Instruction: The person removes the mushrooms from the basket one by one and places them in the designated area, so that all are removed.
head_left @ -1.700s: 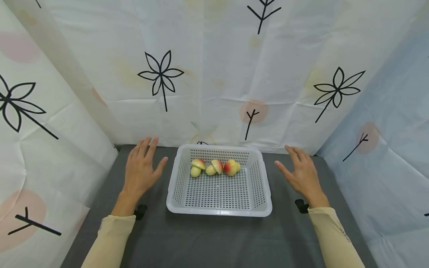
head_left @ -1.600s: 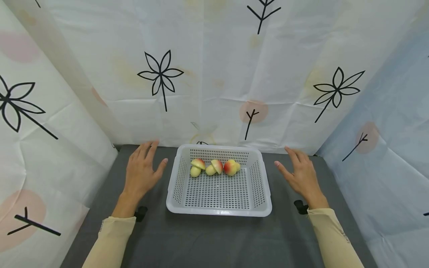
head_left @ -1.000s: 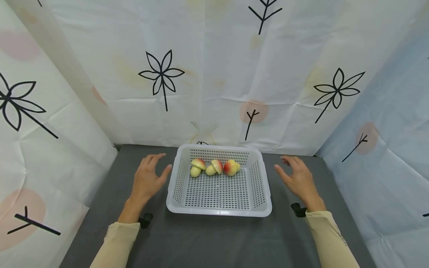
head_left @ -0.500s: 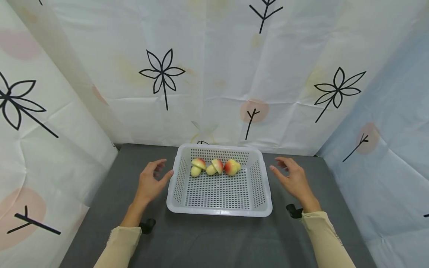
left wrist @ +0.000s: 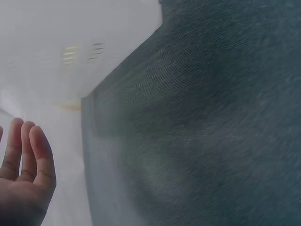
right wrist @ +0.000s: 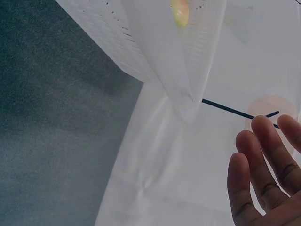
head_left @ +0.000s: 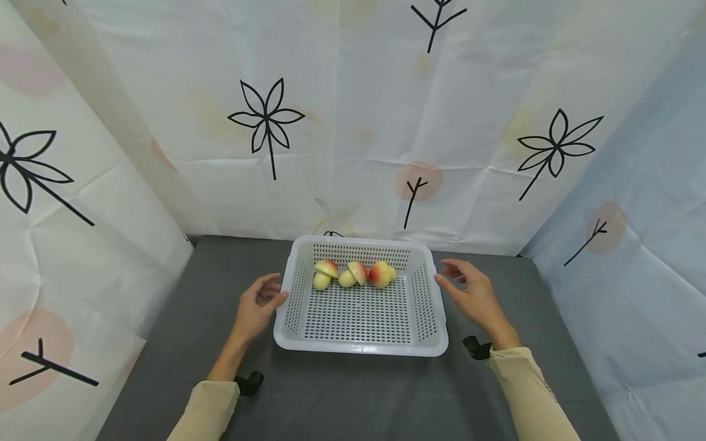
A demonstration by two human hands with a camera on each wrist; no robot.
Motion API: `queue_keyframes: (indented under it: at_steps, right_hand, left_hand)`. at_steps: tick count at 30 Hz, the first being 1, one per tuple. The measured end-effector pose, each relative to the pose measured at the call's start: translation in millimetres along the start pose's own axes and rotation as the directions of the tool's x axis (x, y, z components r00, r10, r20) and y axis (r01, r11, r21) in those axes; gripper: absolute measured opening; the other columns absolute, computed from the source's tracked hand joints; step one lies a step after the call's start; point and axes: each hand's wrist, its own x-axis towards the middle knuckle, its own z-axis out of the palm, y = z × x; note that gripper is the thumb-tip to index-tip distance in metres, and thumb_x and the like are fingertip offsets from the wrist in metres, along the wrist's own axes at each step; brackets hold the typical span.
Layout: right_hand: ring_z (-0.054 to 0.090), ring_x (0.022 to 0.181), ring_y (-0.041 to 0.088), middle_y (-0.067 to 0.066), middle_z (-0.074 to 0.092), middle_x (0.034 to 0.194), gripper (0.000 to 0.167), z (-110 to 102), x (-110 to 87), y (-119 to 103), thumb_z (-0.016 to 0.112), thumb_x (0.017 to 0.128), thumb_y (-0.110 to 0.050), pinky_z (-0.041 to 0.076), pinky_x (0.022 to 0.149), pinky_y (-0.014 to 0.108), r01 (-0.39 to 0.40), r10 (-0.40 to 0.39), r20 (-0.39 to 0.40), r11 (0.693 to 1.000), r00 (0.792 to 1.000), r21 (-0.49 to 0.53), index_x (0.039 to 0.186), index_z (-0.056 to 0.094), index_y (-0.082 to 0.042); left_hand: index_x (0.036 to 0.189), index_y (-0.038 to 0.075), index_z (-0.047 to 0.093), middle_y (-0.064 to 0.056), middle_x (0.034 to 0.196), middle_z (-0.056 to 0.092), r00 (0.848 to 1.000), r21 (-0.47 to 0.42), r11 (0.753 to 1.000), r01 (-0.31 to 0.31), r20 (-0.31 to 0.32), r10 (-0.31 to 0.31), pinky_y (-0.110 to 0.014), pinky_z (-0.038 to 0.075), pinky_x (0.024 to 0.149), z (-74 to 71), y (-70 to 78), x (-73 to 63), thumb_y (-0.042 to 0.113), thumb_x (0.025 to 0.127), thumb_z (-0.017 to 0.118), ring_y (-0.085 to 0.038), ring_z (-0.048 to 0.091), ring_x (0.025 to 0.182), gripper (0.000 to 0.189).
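A white perforated plastic basket (head_left: 358,350) stands on the dark grey table in the head view. Three small toy mushrooms (head_left: 353,274) with red and pale yellow-green caps lie in a row toward its far side. My left hand (head_left: 255,311) is beside the basket's left wall, thumb tip right at the rim and the other fingers loosely bent. On the opposite side, my right hand (head_left: 473,295) has its thumb tip close to the right rim. Both wrist views show bent fingers with nothing between them, near the basket's white wall (right wrist: 155,52).
Dark grey cloth (head_left: 353,398) covers the table. White sheets (head_left: 358,122) printed with black leaf drawings hang behind and on both sides. A black wrist device (head_left: 249,383) is on the left forearm, another wrist device (head_left: 477,348) on the right.
Both hands have come inward and slightly toward the person, from well apart of the basket to right beside its side rims. Their fingers have bent more. Basket and mushrooms stay in place.
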Motion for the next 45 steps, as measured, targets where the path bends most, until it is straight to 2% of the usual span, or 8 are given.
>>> queue_keyframes:
  at_steps: [6, 14, 22, 28, 35, 40, 45]
  right_hand:
    - [0.060, 0.105, 0.035, 0.018, 0.064, 0.114, 0.045, 5.2, 1.9, -3.7, 0.071, 0.097, -0.024, 0.047, 0.091, 0.056, -0.020, 0.019, 0.024, 1.000, 1.000, 0.008, 0.132, 0.061, 0.001]
    - [0.060, 0.108, 0.035, 0.018, 0.064, 0.118, 0.047, 12.1, 6.3, -11.4, 0.070, 0.098, -0.026, 0.047, 0.092, 0.055, -0.019, 0.016, 0.073, 0.999, 0.997, 0.032, 0.136, 0.059, 0.000]
    - [0.060, 0.108, 0.034, 0.017, 0.065, 0.117, 0.046, 24.0, 13.3, -19.5, 0.069, 0.098, -0.026, 0.048, 0.092, 0.056, -0.011, 0.001, 0.102, 0.995, 0.995, 0.097, 0.135, 0.059, -0.002]
    - [0.060, 0.109, 0.033, 0.017, 0.066, 0.118, 0.044, 34.8, 19.2, -26.2, 0.070, 0.098, -0.023, 0.049, 0.093, 0.053, -0.019, 0.000, 0.125, 0.989, 0.992, 0.143, 0.135, 0.060, -0.002]
    - [0.061, 0.110, 0.034, 0.020, 0.065, 0.120, 0.044, 48.0, 26.3, -34.2, 0.070, 0.098, -0.023, 0.049, 0.093, 0.054, -0.034, 0.006, 0.153, 0.983, 0.988, 0.180, 0.135, 0.060, -0.001]
    - [0.061, 0.112, 0.033, 0.020, 0.065, 0.121, 0.045, 56.1, 32.8, -38.4, 0.070, 0.098, -0.025, 0.049, 0.094, 0.051, -0.068, 0.031, 0.168, 0.973, 0.985, 0.220, 0.136, 0.060, -0.003]
    - [0.061, 0.112, 0.034, 0.022, 0.064, 0.123, 0.047, 66.7, 40.7, -38.3, 0.074, 0.095, -0.023, 0.049, 0.096, 0.051, -0.111, 0.068, 0.171, 0.962, 0.983, 0.251, 0.135, 0.061, -0.001]
  left_hand:
    - [0.141, 0.001, 0.054, -0.023, 0.117, 0.061, 0.998, -0.080, 0.997, 0.015, 0.066, -0.010, -0.029, 0.049, 0.082, 3.7, -7.1, -2.8, 0.009, 0.095, 0.072, -0.027, 0.060, 0.100, 0.050]
    - [0.149, 0.003, 0.046, -0.025, 0.122, 0.057, 0.989, -0.128, 0.990, 0.063, 0.141, -0.045, -0.029, 0.050, 0.078, 8.5, -12.5, -4.1, 0.007, 0.095, 0.070, -0.025, 0.060, 0.101, 0.059]
    - [0.149, 0.005, 0.047, -0.029, 0.121, 0.058, 0.981, -0.227, 0.971, 0.072, 0.193, -0.028, -0.040, 0.056, 0.076, 13.5, -16.0, -5.3, 0.005, 0.096, 0.070, -0.020, 0.064, 0.100, 0.058]
    - [0.149, 0.003, 0.046, -0.032, 0.120, 0.056, 0.981, -0.278, 0.958, 0.065, 0.196, -0.010, -0.044, 0.057, 0.077, 17.4, -21.4, -5.8, 0.004, 0.096, 0.069, -0.022, 0.065, 0.099, 0.057]
    - [0.149, 0.007, 0.047, -0.028, 0.121, 0.056, 0.981, -0.264, 0.960, 0.091, 0.188, -0.042, -0.043, 0.056, 0.077, 20.4, -23.0, -8.2, 0.007, 0.098, 0.067, -0.028, 0.064, 0.102, 0.056]
    - [0.150, 0.007, 0.045, -0.028, 0.123, 0.055, 0.981, -0.276, 0.956, 0.098, 0.190, -0.046, -0.043, 0.055, 0.079, 20.7, -22.3, -9.5, 0.007, 0.098, 0.067, -0.033, 0.063, 0.105, 0.056]
    - [0.150, 0.007, 0.045, -0.028, 0.122, 0.055, 0.982, -0.281, 0.955, 0.099, 0.182, -0.048, -0.043, 0.056, 0.079, 21.6, -22.9, -9.6, 0.007, 0.098, 0.066, -0.033, 0.062, 0.105, 0.056]
